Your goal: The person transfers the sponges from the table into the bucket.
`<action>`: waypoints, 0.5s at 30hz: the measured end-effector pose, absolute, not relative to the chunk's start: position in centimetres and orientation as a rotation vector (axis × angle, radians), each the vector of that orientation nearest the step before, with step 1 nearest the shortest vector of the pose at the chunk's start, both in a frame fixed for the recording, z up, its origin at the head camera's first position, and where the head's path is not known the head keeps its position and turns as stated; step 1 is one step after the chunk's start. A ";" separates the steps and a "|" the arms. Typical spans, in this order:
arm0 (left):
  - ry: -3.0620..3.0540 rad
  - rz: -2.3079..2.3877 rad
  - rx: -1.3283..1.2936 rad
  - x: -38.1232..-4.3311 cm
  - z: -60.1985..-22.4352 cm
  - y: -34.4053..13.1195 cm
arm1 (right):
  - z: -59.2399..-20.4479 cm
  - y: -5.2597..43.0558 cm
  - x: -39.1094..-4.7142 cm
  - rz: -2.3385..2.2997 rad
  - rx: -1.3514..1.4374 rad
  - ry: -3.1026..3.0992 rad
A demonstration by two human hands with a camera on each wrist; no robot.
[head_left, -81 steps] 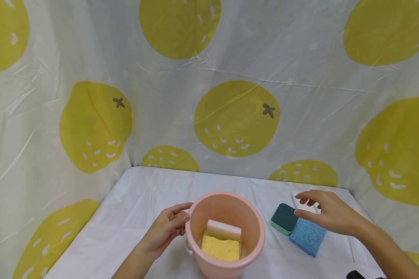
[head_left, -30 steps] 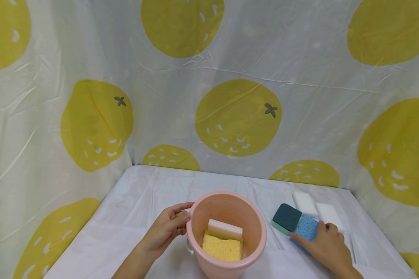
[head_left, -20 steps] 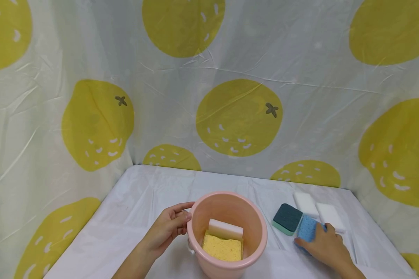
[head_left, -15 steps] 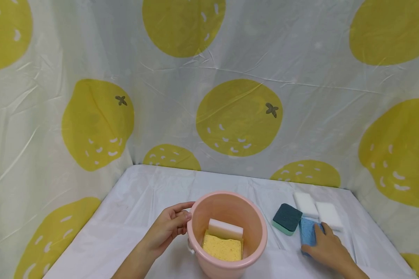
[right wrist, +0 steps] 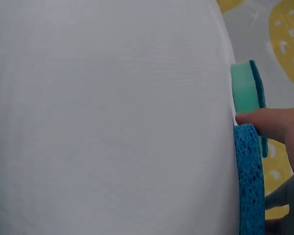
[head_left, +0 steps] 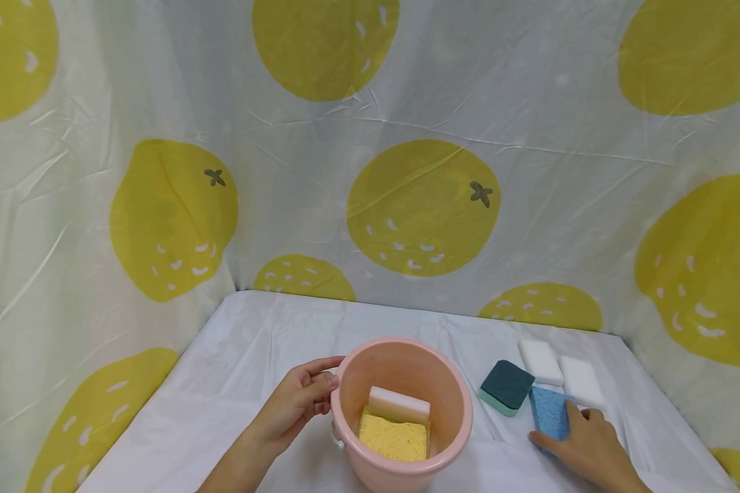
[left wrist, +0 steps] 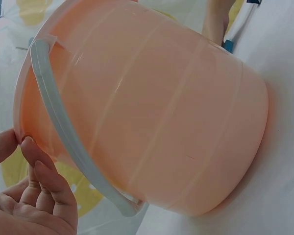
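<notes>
From where I'm standing: left grip (head_left: 297, 404) has the rim of the pink bucket (head_left: 396, 482) pinched betw. thumb & fingertip, out at the side, prob. to steady it w/o covering the mouth. Grey handle (left wrist: 68, 125) hangs down along the outer wall, so it's out of the way too. Bucket stands upright on the white-covered bench (head_left: 296, 342), tipped a bit toward neither side AFAICT.

Inside: yellow sponge (head_left: 395, 439) on the near side, pale pink block (head_left: 399, 404) just behind it, on a slant; looks like they share the floor, tho bottom's hidden.

Right grip (head_left: 588, 441) is bent round the blue sponge (head_left: 550, 412), thumb at one edge, fingers at the other, prob. b/c a flat pad's easiest taken by its edges. How tight, can't tell. Sponge is on the bench, to the bucket's right, just beside the dark-topped green sponge (head_left: 508, 387) & two white blocks (head_left: 540, 362), all w/in easy reach.
</notes>
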State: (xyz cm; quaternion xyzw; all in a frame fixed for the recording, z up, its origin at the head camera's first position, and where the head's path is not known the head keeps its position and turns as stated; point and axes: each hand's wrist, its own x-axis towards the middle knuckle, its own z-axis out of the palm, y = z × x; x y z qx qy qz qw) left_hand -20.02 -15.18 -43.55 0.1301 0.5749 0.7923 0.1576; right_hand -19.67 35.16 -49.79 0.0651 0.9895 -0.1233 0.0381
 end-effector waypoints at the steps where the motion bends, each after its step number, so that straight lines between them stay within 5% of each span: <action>1: 1.646 2.266 0.370 -20.0 -43.6 -15.2 | -49.8 35.3 -19.7 -0.391 0.184 3.029; 15: 1.640 2.266 0.369 -20.0 -43.4 -15.1 | -49.2 37.5 -19.5 -0.498 0.099 3.012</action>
